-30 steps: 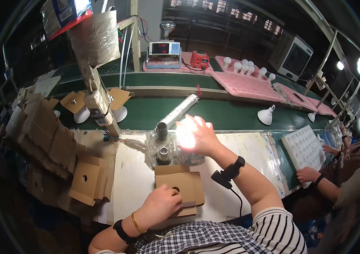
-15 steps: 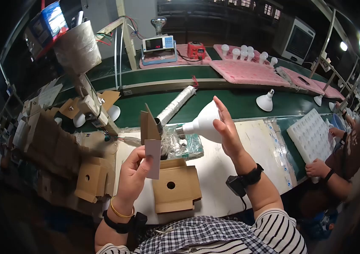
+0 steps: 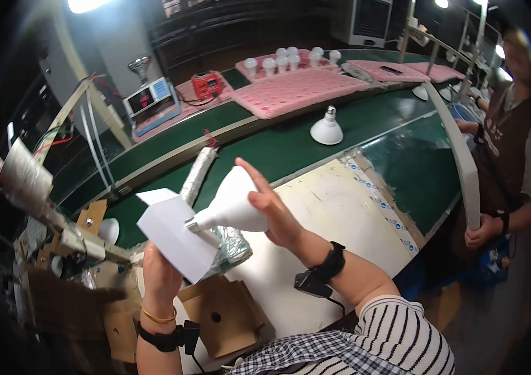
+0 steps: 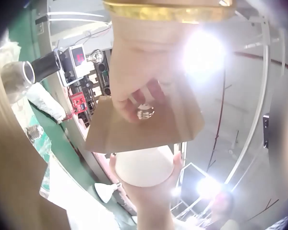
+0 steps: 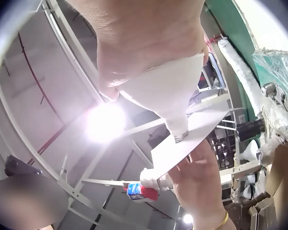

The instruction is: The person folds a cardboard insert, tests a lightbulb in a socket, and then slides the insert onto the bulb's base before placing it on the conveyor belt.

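Note:
My right hand [image 3: 281, 219] grips a white reflector bulb [image 3: 234, 203] around its wide face, with the screw base pointing left. My left hand [image 3: 160, 275] holds a folded cardboard insert [image 3: 175, 234], white on the side toward the bulb. In the left wrist view the insert's brown side [image 4: 129, 132] shows, and the metal screw base [image 4: 145, 112] pokes through it beside my left fingers. The right wrist view has the bulb's neck [image 5: 176, 122] against the white card [image 5: 197, 136]. Below, a brown cardboard piece [image 3: 234, 319] with a round hole lies on the white tabletop.
Another white bulb [image 3: 327, 129] stands on the green belt. Behind it are pink foam trays [image 3: 297, 95] with several bulbs, a red device [image 3: 208, 84] and a meter [image 3: 148, 100]. A wrapped tube [image 3: 198, 175] lies ahead. At right, another person holds a white tray [image 3: 462, 156].
The bulb was lit near the sockets, then unlit in my right hand. My left hand has lifted a cardboard insert and turned it onto the bulb's base. The head view has swung right.

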`<state>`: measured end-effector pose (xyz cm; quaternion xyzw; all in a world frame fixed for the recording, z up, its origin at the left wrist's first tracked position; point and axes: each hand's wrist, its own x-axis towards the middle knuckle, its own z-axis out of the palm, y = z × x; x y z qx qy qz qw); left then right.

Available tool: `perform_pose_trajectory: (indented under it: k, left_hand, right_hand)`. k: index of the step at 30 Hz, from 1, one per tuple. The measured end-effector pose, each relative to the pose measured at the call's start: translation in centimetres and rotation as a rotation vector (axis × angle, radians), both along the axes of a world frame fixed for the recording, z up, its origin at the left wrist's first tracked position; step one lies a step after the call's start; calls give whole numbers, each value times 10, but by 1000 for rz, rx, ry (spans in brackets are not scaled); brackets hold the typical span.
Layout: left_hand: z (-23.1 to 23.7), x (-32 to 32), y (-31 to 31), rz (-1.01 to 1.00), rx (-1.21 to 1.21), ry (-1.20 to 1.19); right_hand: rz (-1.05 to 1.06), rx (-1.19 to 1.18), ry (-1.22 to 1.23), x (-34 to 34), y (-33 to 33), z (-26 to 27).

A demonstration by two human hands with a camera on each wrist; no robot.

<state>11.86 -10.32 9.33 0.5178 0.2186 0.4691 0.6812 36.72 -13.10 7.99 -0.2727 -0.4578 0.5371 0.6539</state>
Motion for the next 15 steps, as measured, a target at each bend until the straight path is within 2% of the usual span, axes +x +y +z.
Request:
perform_pose_trajectory:
  k: [1, 2, 4, 5, 6, 8, 9, 10, 12, 14, 15]
  left_hand:
    - [-5, 4, 11, 76, -80, 106]
    - [-5, 15, 16, 50, -83, 112]
    - [2, 29, 24, 151, 66, 180]
    - [8, 34, 32, 161, 58, 186]
    - [4, 30, 51, 164, 124, 307]
    - [11, 25, 89, 190, 224, 398]
    - [10, 13, 119, 213, 286, 487]
    - [7, -2, 149, 236, 351, 576]
    - [7, -21, 184, 424, 560, 823]
    - [-8, -52, 213, 554, 842, 1062]
    - [-18, -70, 226, 561, 870, 1199]
  right_hand:
    - [-2, 17, -21, 0, 6, 0]
    - [2, 33, -42, 0, 10, 3]
    - [9, 64, -2, 4, 24, 3]
    - [3, 65, -23, 7, 33, 0]
    - [-1, 69, -47, 12, 45, -3]
    - [-81, 124, -403, 35, 89, -24]
    - [-238, 219, -665, 53, 108, -28]
    - [-425, 179, -908, 76, 130, -43]
    - [-731, -5, -1306, 131, 146, -43]
    - [-994, -85, -1600, 193, 163, -55]
    - [-1169, -97, -1712, 221, 168, -60]
